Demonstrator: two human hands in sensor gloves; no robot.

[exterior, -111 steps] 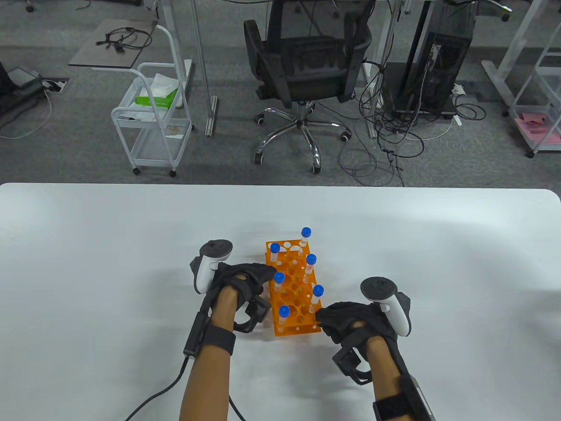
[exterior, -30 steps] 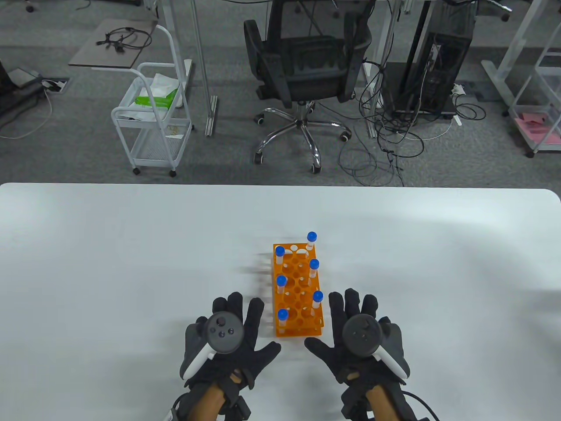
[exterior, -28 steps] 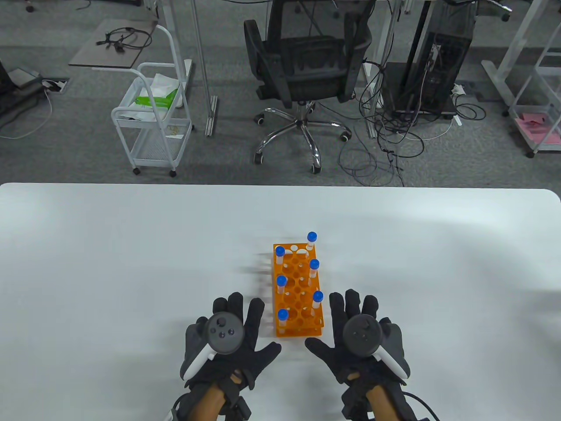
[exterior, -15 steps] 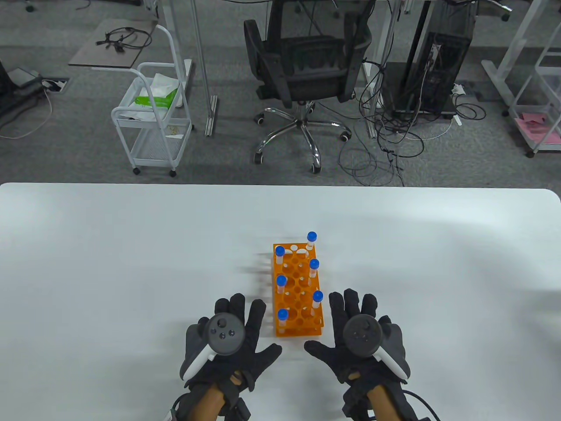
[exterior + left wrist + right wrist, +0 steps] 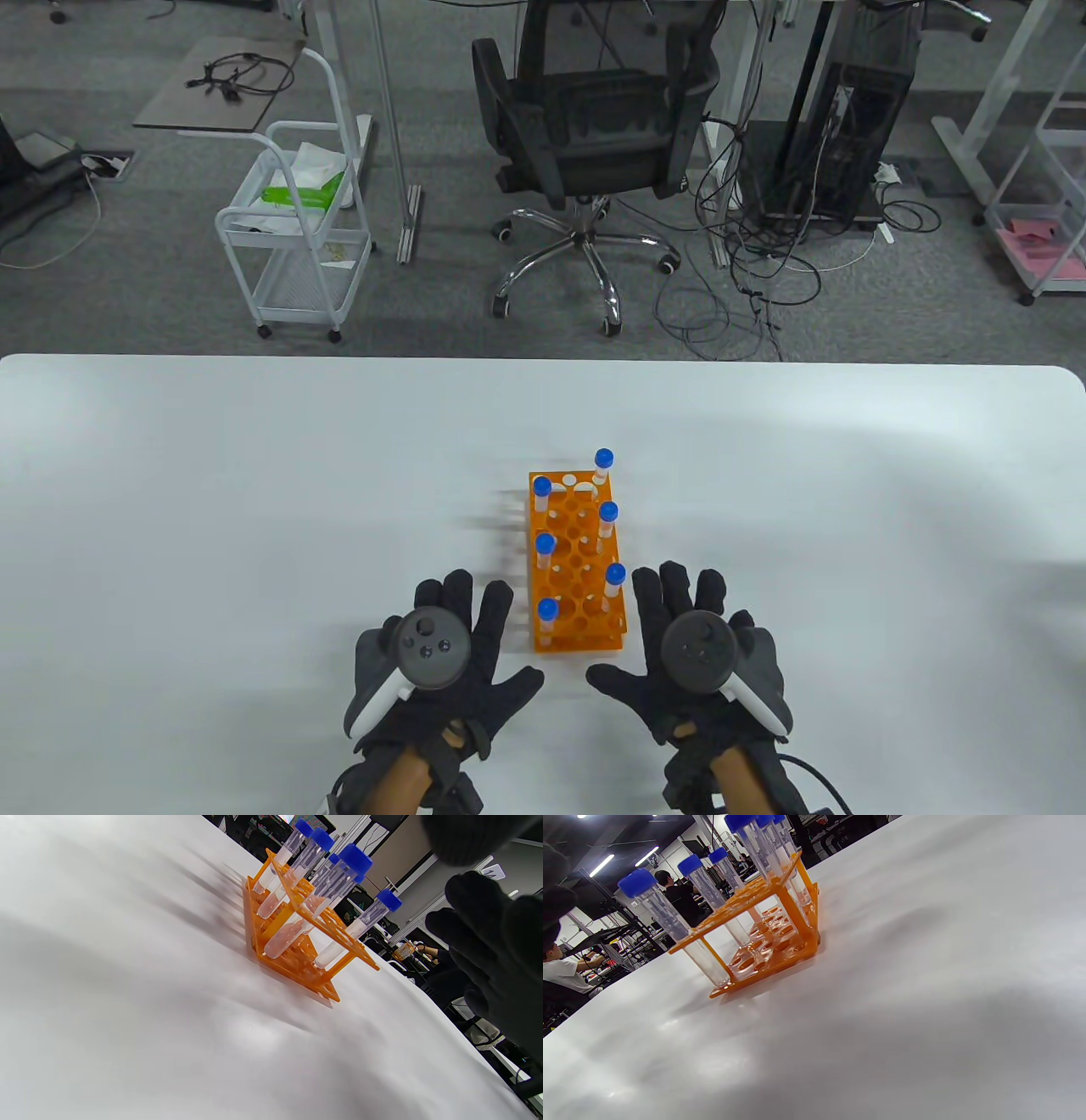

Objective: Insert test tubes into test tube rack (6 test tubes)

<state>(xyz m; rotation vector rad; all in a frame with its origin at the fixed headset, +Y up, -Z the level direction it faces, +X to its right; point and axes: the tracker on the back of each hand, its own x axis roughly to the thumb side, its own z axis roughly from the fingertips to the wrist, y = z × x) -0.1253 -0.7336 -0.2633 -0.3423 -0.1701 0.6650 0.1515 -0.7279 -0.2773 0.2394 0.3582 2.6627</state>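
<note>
One camera looks down from above the worktop; both wrist cameras skim its surface, sharing the orange rack close up.

Orange plastic rack with round holes stands flat on white table, near middle, long side running near to far. Six clear test tubes with blue caps stand upright in rack holes. Three along left side: near one, middle one, far one. Three along right side: near one, middle one, far one. Whitish stuff fills lower part of tubes. Middle holes hold nothing.
</note>
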